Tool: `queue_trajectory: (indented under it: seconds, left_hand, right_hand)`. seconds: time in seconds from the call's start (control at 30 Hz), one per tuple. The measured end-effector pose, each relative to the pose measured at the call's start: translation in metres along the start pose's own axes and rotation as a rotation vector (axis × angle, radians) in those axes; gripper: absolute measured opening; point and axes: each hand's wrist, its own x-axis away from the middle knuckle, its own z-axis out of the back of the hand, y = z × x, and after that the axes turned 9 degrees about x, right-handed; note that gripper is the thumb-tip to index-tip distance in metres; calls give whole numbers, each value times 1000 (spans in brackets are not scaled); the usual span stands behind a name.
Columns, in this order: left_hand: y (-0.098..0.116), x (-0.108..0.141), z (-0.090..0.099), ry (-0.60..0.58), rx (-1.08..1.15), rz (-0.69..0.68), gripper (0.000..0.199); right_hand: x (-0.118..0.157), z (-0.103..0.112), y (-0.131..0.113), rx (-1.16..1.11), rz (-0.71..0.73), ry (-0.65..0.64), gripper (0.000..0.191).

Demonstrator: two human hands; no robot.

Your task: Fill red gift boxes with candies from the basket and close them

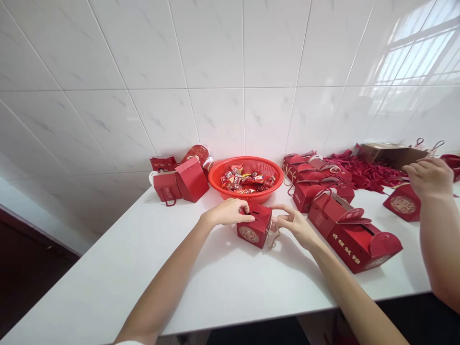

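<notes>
A small red gift box with a round gold emblem stands on the white table in front of me. My left hand holds it by the top from the left, thumb across the lid near the slots. On the box's right side, my right hand pinches at a pale cord that hangs down there. My right index finger reaches to the top corner of the box. The fingertips of my right hand are partly hidden against the box's side.
Behind the box is a red plastic basket of wrapped candies. Red boxes stand at the left; several more line the right. Red ribbons and a cardboard carton lie farther right. Another person's hand is above a red box.
</notes>
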Motion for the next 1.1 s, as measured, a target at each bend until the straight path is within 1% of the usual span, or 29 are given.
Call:
queue_trajectory:
  seconds: [0.03,0.1,0.17,0.2,0.27,0.33,0.4,0.43,0.5,0.57,0.67,0.77,0.87,0.93,1.0,1.1]
  left_hand:
    - [0,1,0,24,-10,7,32]
    - [3,3,0,87,-21,3,30]
    - [9,7,0,149,17,-63,26]
    - [14,11,1,156,73,-117,24]
    - [24,19,4,110,251,-243,25]
    - [34,29,8,44,446,-369,31]
    - [41,39,11,13,561,-462,37]
    - [44,44,11,0,587,-483,41]
    - [47,50,11,-37,599,-488,48]
    - [48,53,7,-80,577,-480,54]
    - [49,54,-1,-107,490,-513,60]
    - [51,55,-7,-98,352,-519,68]
    - [54,58,-8,-85,275,-502,73]
    - [55,59,-7,-67,297,-523,70]
    - [55,60,-5,-48,359,-556,65]
    - [53,58,-3,-7,465,-594,57]
  right_hand:
    - [1,0,-2,-39,26,24,58]
    - [3,1,-8,-105,88,116,54]
    - [5,0,-16,-150,150,203,47]
    - [6,0,-21,-161,174,233,44]
    - [9,-2,-33,-157,216,276,41]
    - [11,-5,-47,-109,252,296,40]
    - [13,-9,-61,-14,291,302,38]
    - [13,-12,-67,48,305,301,36]
    - [13,-18,-75,187,328,305,32]
    - [12,-24,-78,323,349,315,28]
    - [9,-31,-75,483,370,349,22]
    - [9,-32,-69,564,365,389,21]
    - [12,-28,-70,547,365,414,24]
    - [16,-21,-77,510,382,454,25]
    - [18,-11,-88,478,411,516,26]
    - [20,12,-114,455,465,632,25]
